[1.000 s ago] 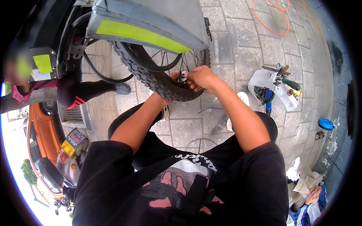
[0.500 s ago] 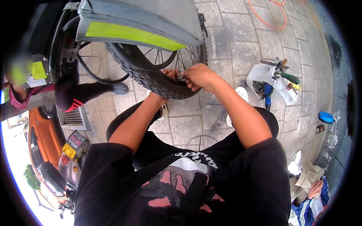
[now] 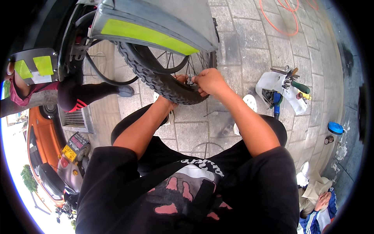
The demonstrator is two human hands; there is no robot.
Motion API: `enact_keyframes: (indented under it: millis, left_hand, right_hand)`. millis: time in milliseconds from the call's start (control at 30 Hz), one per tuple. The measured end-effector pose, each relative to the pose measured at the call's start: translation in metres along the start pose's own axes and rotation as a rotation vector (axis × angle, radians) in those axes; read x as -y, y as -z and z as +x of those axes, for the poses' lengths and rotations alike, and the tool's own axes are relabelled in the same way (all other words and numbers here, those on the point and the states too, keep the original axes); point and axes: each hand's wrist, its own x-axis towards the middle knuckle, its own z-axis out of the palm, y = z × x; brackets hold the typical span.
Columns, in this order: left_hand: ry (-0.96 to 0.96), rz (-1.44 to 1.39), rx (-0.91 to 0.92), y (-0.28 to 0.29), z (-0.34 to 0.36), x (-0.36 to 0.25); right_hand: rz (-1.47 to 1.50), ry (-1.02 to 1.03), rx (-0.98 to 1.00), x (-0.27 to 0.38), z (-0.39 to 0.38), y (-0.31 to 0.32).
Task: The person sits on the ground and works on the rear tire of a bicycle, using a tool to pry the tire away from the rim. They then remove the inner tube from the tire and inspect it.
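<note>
Tyre (image 3: 156, 84) slants lengthwise, upper left to lower right, fingers (image 3: 200, 79) bent near spokes (image 3: 189, 67) (I can't tell their hold).

Driving this from afar, I've got my left arm (image 3: 146, 123) and right arm (image 3: 251, 119) reaching forward, angled inward. My right grip (image 3: 212, 82) is curled, back showing, fingertips (image 3: 194, 80) near the left grip (image 3: 180, 78), which is mostly hidden, so can't tell if it's closed.
</note>
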Motion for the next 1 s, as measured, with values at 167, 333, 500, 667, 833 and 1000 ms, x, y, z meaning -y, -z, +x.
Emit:
enact_keyframes:
  millis: [167,333,500,667,833,1000]
  left_hand:
    - [-0.072,0.010,-0.124,-0.017,-0.012,-0.002]
    - [-0.054,0.158,-0.038,-0.014,-0.005,-0.014]
    - [-0.012,0.018,0.003,-0.009,-0.009,-0.011]
    - [0.200,-0.388,0.226,0.012,-0.002,-0.007]
    - [0.287,-0.218,0.291,-0.008,-0.014,-0.015]
    - [0.336,-0.241,0.341,0.004,-0.002,-0.013]
  right_hand:
    - [0.197,-0.126,0.065,0.002,0.004,0.003]
    - [0.301,-0.197,0.111,-0.006,0.011,0.007]
    - [-0.063,-0.013,0.031,0.012,-0.008,0.003]
    - [-0.736,0.422,-0.202,0.029,-0.031,-0.022]
    - [-0.817,0.381,-0.097,0.046,-0.023,-0.016]
    - [-0.830,0.354,-0.101,0.053,-0.019,-0.017]
